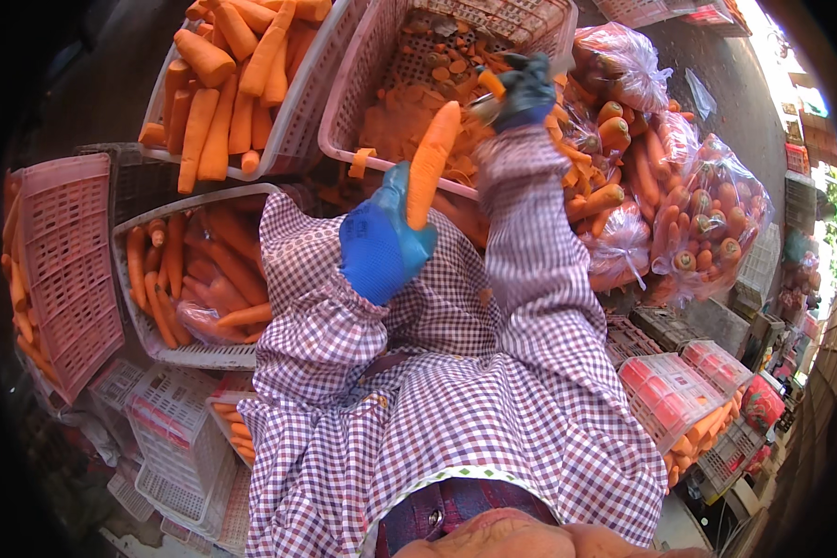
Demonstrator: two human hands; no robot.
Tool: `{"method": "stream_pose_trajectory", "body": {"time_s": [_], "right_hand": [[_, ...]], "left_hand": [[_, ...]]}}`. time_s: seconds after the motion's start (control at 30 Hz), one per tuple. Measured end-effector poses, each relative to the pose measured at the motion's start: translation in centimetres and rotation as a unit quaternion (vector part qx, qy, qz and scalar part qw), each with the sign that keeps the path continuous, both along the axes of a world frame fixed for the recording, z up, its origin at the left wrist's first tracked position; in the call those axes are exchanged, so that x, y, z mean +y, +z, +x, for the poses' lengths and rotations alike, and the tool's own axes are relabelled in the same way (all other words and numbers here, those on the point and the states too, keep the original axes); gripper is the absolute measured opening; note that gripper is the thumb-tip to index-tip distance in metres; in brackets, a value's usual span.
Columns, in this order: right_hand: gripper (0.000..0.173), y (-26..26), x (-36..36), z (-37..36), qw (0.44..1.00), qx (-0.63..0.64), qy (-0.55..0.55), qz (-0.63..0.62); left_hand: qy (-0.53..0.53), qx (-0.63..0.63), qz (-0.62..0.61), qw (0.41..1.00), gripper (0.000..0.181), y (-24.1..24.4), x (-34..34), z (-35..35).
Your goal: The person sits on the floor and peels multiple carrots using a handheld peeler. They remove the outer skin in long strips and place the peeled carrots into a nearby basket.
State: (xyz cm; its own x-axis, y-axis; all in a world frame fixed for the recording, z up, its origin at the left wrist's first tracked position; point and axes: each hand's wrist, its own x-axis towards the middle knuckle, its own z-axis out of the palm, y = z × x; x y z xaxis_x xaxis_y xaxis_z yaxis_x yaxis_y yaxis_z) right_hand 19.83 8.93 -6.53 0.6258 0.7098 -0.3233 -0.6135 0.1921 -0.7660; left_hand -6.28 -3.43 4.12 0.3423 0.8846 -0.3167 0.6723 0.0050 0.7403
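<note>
My left hand (388, 234), in a blue coated glove, holds a peeled carrot (432, 164) that points up over the near rim of a pink plastic basket (392, 166). My right hand (526, 91), in a dark glove, is raised over the basket's right part, fingers curled. A blurred tool (487, 108), whose kind I cannot tell, shows in it beside a strip of orange peel (491, 83). Orange peelings (404, 122) and cut carrot ends (441, 72) lie in the basket. A curl of peel (361, 162) hangs on its rim.
A white crate (300, 91) of peeled carrots stands upper left, with another carrot crate (129, 307) below it. Clear plastic bags of carrots (711, 209) lie at the right beside loose carrots (645, 167). Stacked crates (181, 446) stand lower left; more crates (662, 390) are lower right.
</note>
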Motion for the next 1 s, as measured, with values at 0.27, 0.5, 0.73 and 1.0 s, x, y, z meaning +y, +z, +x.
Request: {"method": "stream_pose_trajectory", "body": {"time_s": [0.27,0.5,0.73,1.0], "right_hand": [[0.035,0.4,-2.9,-4.8,0.976,-0.072,0.095,0.182],[0.044,3.6,-0.9,0.7,0.995,0.008,0.072,0.062],[0.056,1.1,-1.4,-3.8,0.985,-0.158,0.053,0.037],[0.055,-1.4,-4.5,3.5,0.955,-0.165,0.247,-0.026]], "left_hand": [[-0.035,0.070,-0.017,0.997,0.085,-0.6,0.7,1.0],[-0.081,0.135,0.040,0.987,0.084,0.2,0.1,1.5],[-0.116,0.227,0.053,0.966,0.089,-0.4,-0.1,2.2],[-0.133,0.329,0.136,0.925,0.091,0.9,-0.9,2.8]]}}
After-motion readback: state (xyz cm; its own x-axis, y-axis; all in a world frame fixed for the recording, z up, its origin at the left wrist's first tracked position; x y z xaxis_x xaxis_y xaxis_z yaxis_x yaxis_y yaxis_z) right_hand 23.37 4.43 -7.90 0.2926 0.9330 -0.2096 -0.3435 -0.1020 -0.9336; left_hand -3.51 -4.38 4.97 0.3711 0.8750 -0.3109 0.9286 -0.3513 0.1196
